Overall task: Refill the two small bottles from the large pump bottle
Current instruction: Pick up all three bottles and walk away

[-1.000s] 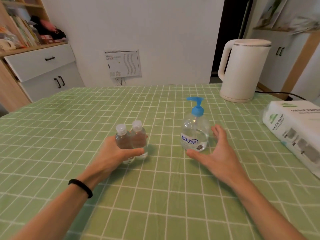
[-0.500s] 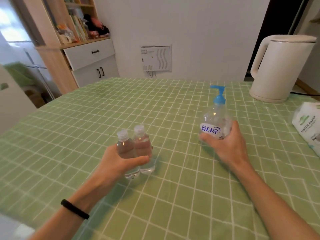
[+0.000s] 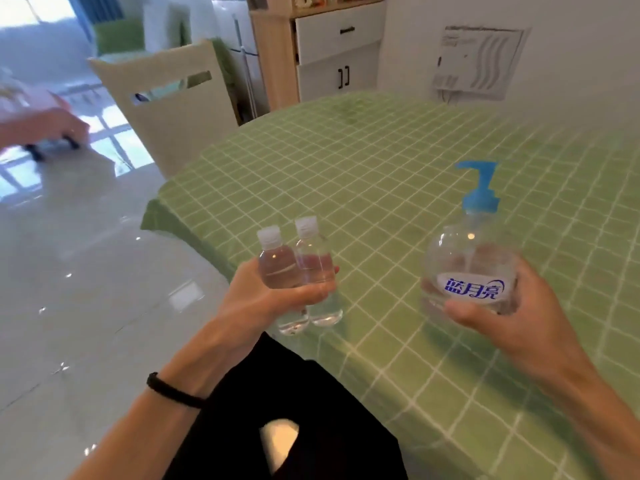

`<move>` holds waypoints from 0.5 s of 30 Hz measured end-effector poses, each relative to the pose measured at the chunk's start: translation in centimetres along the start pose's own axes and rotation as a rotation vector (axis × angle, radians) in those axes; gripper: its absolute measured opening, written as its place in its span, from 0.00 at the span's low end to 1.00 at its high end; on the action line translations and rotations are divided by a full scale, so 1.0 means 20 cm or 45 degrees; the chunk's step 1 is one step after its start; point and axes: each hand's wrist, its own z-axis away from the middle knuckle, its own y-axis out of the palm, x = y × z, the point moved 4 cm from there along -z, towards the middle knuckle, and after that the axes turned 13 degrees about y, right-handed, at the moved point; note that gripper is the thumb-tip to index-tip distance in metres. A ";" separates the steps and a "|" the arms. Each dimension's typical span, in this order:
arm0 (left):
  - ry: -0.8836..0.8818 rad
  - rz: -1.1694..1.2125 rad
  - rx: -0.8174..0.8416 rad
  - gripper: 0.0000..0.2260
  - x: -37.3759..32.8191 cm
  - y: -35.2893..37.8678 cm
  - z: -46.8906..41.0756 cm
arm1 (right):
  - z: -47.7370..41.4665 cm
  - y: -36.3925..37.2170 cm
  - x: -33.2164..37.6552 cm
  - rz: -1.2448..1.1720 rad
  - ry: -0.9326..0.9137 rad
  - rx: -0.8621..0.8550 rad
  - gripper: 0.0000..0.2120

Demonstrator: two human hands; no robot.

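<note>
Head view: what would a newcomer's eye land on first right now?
The blue-topped pump bottle stands out most, gripped in the right hand at centre right over the green checked tablecloth. Next come the two small bottles, white-capped and side by side, held in the left hand by the table's near corner. A pale chair stands behind, upper left.

Both my hands full at the table.
My left hand grips two small bottles side by side, upright; my right hand holds the pump bottle.
</note>
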 end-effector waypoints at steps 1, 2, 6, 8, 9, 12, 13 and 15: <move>0.000 -0.007 -0.017 0.17 -0.01 -0.05 0.05 | 0.02 0.04 0.02 0.024 -0.005 0.044 0.39; 0.003 -0.011 -0.034 0.17 -0.01 -0.10 0.11 | 0.05 0.08 0.04 0.031 -0.006 0.092 0.38; -0.022 -0.014 -0.164 0.18 0.01 -0.30 0.34 | 0.16 0.25 0.09 0.080 -0.005 0.240 0.34; -0.063 -0.013 -0.240 0.18 0.04 -0.41 0.47 | 0.22 0.34 0.06 0.079 0.003 0.304 0.31; -0.088 -0.014 -0.281 0.18 0.06 -0.45 0.53 | 0.25 0.39 0.04 0.057 0.028 0.332 0.31; -0.145 -0.049 -0.440 0.18 0.09 -0.58 0.72 | 0.32 0.66 0.00 0.035 0.083 0.512 0.34; -0.171 -0.064 -0.494 0.18 0.10 -0.62 0.78 | 0.34 0.78 -0.02 0.020 0.111 0.605 0.34; -0.220 -0.070 -0.591 0.19 0.11 -0.69 0.91 | 0.37 1.03 -0.04 0.018 0.131 0.801 0.35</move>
